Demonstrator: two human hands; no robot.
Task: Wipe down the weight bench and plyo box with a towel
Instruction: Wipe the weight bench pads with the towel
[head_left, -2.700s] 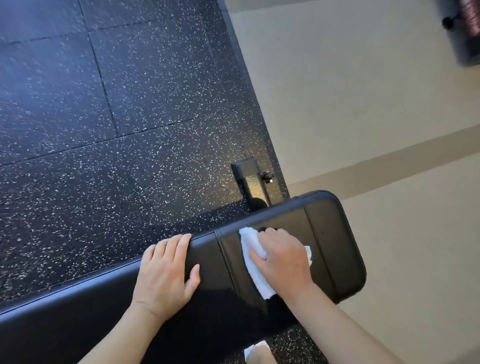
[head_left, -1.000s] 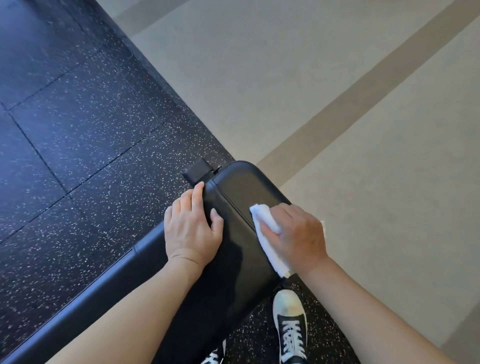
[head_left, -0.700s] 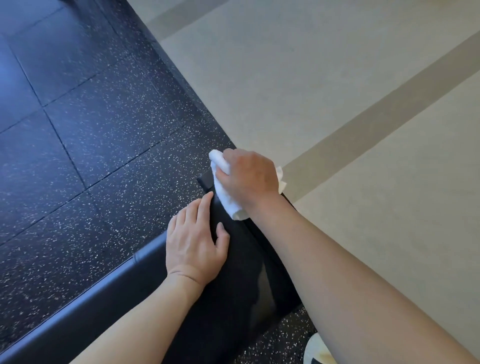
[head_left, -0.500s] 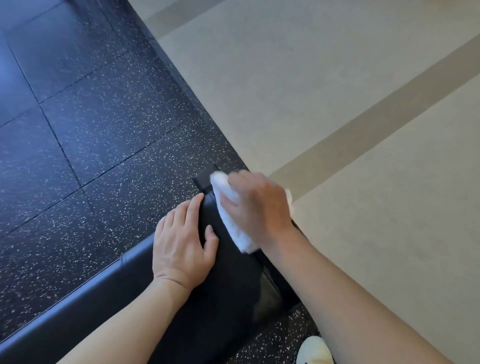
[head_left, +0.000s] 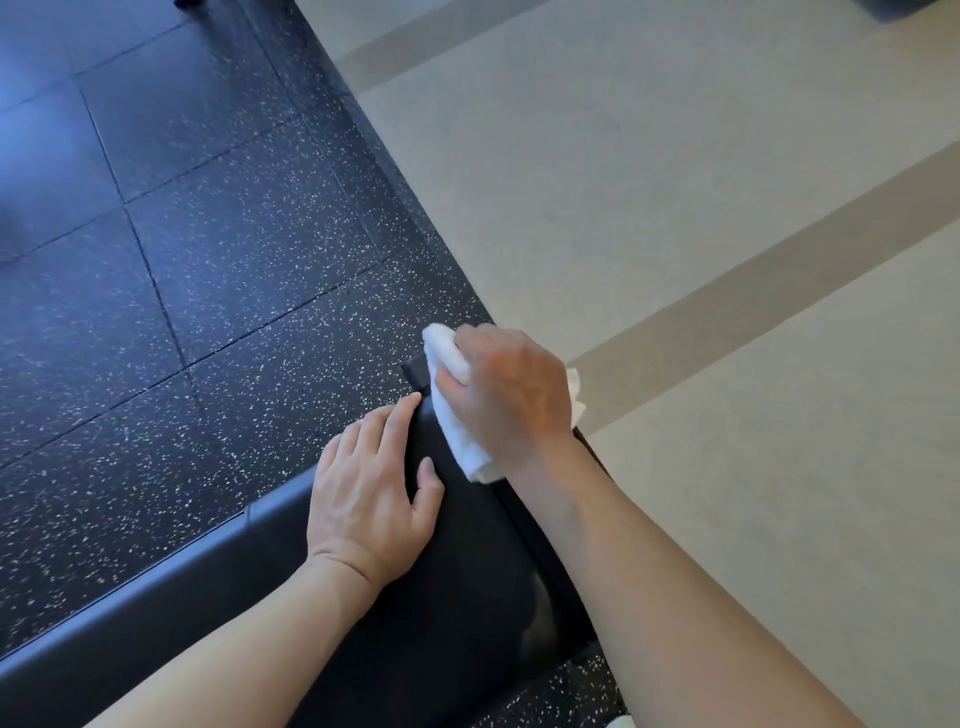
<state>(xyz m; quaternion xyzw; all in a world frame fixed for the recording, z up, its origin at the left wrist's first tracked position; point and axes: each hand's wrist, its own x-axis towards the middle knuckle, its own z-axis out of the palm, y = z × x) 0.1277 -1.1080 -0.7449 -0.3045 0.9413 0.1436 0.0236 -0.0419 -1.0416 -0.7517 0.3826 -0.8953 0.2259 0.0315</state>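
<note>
At far end of black padded vinyl weight bench (head_left: 467, 561), right hand (head_left: 511, 400) holds white soft folded towel (head_left: 454, 410), fingers curled around cloth, pressing it on rounded end of pad. Left hand (head_left: 369, 493) lies flat on smooth glossy pad just beside towel, fingers straight and close together, thumb spread. Black metal bracket (head_left: 415, 371) shows under towel's upper edge. Bench stands on black speckled rubber floor tiles (head_left: 208, 260), beside beige matte floor with darker stripe (head_left: 675, 182).
</note>
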